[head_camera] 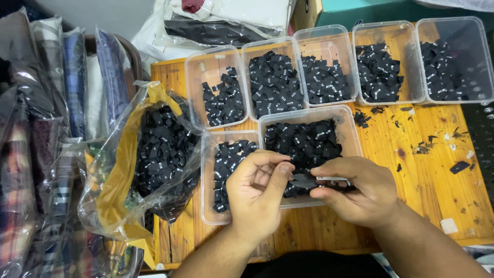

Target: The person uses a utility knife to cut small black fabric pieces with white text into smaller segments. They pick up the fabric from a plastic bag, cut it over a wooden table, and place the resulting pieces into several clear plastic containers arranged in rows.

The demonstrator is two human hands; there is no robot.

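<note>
My left hand (pixel 256 192) and my right hand (pixel 355 191) meet over the front of the wooden table (pixel 437 170). Between their fingertips they pinch a small strip of black fabric labels (pixel 307 180), the right thumb and forefinger on one end, the left thumb on the other. Just behind the hands stand two clear plastic tubs of black labels, a larger one (pixel 350 128) and a narrower one (pixel 208 170) to its left.
Several more clear tubs of black labels (pixel 272 82) line the table's far edge. A crumpled plastic bag of labels (pixel 159 154) slumps at the left edge. Bagged folded garments (pixel 46 128) stack to the left. Loose labels (pixel 459 167) and scraps lie on the right.
</note>
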